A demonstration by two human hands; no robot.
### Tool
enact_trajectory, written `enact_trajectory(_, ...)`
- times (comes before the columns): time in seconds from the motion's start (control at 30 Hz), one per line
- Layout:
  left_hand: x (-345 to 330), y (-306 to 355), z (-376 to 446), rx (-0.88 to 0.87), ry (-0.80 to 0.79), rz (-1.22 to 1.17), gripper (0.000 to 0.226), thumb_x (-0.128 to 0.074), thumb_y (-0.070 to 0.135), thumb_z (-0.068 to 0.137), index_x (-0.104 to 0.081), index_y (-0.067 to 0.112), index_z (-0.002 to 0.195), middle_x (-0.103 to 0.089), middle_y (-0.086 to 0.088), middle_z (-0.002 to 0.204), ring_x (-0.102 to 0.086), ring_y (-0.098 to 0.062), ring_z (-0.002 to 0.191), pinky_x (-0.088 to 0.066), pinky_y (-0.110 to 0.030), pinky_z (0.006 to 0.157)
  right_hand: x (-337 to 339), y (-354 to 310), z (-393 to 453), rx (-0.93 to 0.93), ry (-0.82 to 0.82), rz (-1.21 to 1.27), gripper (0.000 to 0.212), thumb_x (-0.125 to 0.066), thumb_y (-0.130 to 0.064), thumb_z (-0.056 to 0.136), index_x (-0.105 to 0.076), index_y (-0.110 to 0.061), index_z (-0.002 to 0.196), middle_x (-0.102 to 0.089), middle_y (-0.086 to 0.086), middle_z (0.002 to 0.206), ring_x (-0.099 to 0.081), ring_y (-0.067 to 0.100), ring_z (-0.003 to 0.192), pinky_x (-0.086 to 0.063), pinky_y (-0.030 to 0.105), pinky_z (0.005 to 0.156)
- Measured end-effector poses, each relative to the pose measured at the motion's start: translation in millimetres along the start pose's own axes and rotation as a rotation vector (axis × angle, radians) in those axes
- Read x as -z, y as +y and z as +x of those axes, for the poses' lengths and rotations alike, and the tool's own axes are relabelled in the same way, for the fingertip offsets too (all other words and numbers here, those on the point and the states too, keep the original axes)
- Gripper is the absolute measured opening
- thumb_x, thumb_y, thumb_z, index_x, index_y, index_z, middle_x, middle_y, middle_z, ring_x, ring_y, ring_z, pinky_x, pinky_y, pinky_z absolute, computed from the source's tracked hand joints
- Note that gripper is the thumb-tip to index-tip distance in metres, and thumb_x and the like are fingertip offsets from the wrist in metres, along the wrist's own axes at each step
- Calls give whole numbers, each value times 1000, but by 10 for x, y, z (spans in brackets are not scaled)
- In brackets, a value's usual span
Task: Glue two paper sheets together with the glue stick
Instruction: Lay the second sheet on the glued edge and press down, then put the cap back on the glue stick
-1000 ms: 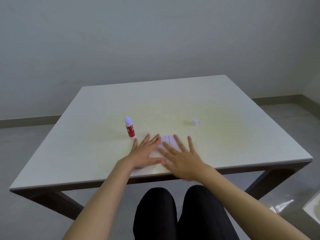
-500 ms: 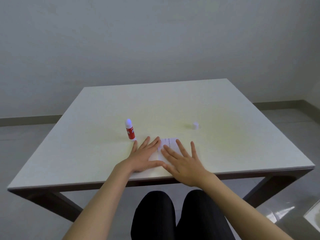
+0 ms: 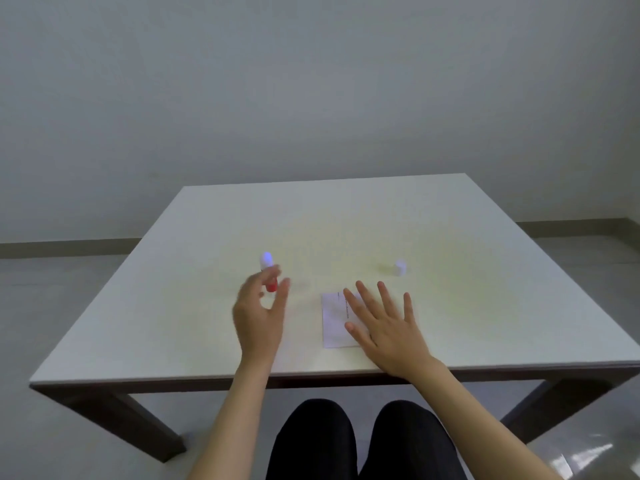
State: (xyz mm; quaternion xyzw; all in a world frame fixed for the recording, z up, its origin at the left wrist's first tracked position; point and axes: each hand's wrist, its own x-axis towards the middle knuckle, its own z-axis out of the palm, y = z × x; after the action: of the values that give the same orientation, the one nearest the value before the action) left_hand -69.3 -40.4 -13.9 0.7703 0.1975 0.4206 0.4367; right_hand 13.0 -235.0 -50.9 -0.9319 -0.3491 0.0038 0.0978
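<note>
Left hand [image 3: 258, 315] moved off paper [image 3: 334, 320] to glue stick [image 3: 268, 273], fingers open; right hand [image 3: 384, 327] flat, spread on paper.

The left hand [image 3: 258, 311] is motion-blurred and covers the middle of the glue stick [image 3: 266, 260]; contact cannot be told. The right hand [image 3: 388, 327] hides the right part of the paper [image 3: 334, 322], so 2 sheets cannot be distinguished. The printing is illegible.
</note>
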Motion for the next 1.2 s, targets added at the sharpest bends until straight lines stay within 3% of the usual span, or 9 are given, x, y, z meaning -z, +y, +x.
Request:
enact_trajectory(0.07, -4, -12, 87, 111, 164, 7, 39, -70, 28, 81, -56, 27, 117, -61, 13, 107, -56, -4, 93, -46, -25, 77, -5, -1, -14, 0, 19, 25, 62, 13, -68, 80, 26, -49, 138, 19, -15, 158, 19, 21, 146, 11, 53, 114)
enact_trajectory(0.2, -110, -101, 218, 389, -48, 17, 76, -75, 23, 78, -37, 11, 143, -57, -3, 133, -53, -19, 121, -41, -29, 99, 18, 1, -29, 8, 45, 30, 64, 11, -69, 82, 25, -45, 140, 21, -14, 157, 23, 19, 145, 15, 47, 113)
enact_trajectory(0.37, -229, -124, 269, 313, 14, 114, 7, -64, 15, 84, -62, 8, 85, -68, -5, 77, -61, -26, 78, -41, -21, 64, 38, -4, -52, 18, 116, 92, 74, -1, -67, 87, -9, -30, 150, 8, -9, 159, 17, 15, 145, 7, 41, 117)
enact_trajectory(0.5, -232, 20, 267, 295, -155, 6, 18, -60, 24, 85, -65, 15, 70, -72, 4, 64, -62, -1, 70, -42, -12, 62, 122, -66, -85, 114, 337, 137, 34, -52, -34, 94, -60, -18, 122, -45, 4, 147, -33, 27, 141, -26, 50, 115)
enact_trajectory(0.57, -241, 173, 259, 268, -338, -156, 14, -64, 24, 85, -70, 20, 74, -75, 11, 71, -65, 7, 75, -44, -4, 68, 171, -174, -41, 137, 442, 228, 21, -57, -23, 92, -66, -18, 111, -61, 1, 131, -52, 23, 127, -39, 46, 107)
enact_trajectory(0.7, -208, 394, 285, 274, -596, -481, 15, -66, 17, 86, -71, 21, 100, -77, 3, 99, -70, -11, 97, -52, -13, 77, 467, -377, 105, 20, 48, 1018, 31, -46, -25, 98, -48, -24, 129, -62, -5, 121, -62, 13, 103, -44, 21, 86)
enact_trajectory(0.93, -55, 490, 349, 239, -758, -510, 15, -61, 12, 89, -70, 16, 100, -75, -4, 104, -70, -18, 99, -53, -20, 77, 617, -209, 197, 118, -324, 1357, 27, -50, -28, 96, -65, -15, 116, -72, 4, 109, -66, 23, 100, -43, 40, 99)
enact_trajectory(1.03, -59, 526, 303, 267, -684, -529, 13, -65, 11, 86, -72, 16, 96, -77, -4, 98, -71, -20, 97, -55, -21, 76, 638, -251, 215, 75, -225, 1324, 16, -61, -24, 90, -69, -15, 101, -77, 1, 90, -69, 11, 95, -46, 18, 85)
enact_trajectory(1.2, -196, 622, 194, 287, -468, -458, 12, -78, 14, 73, -75, 24, 77, -78, 3, 84, -73, -10, 80, -52, -13, 66, 477, -614, 209, -233, 302, 1061, 27, -76, -19, 76, -49, -16, 78, -67, -1, 67, -61, 11, 63, -44, 17, 61)
